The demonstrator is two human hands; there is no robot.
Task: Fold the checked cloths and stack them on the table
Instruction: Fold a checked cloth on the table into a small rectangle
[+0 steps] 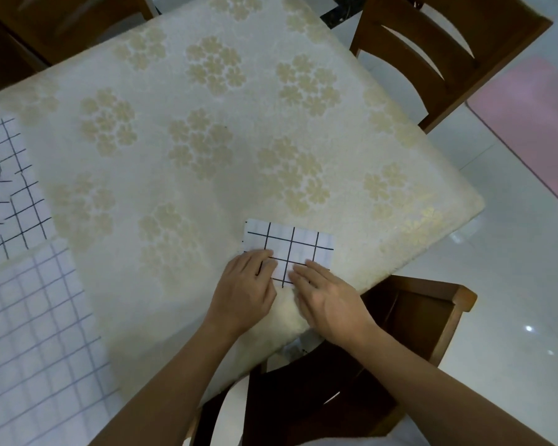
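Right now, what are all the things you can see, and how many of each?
Folded checked cloth: one, white with black lines, near table edge, under both hands.
Unfolded checked cloths: at least two, white with dark lines, left side of table.
Table: one, cream cover with pale gold flowers, centre.
Chairs: at least three, brown wood, around the table.
Floor: white, shiny, right.
Mat: one, pink, far right.
Left hand: flat on cloth.
Right hand: flat on cloth.

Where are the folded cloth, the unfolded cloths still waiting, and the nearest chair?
Folded cloth [298, 241]: head view, on its bare upper middle, above both hands.
Unfolded cloths [10, 178]: head view, on the crumpled bold-checked one at the left edge.
Chair [432, 304]: head view, on its wooden seat frame under the table corner.
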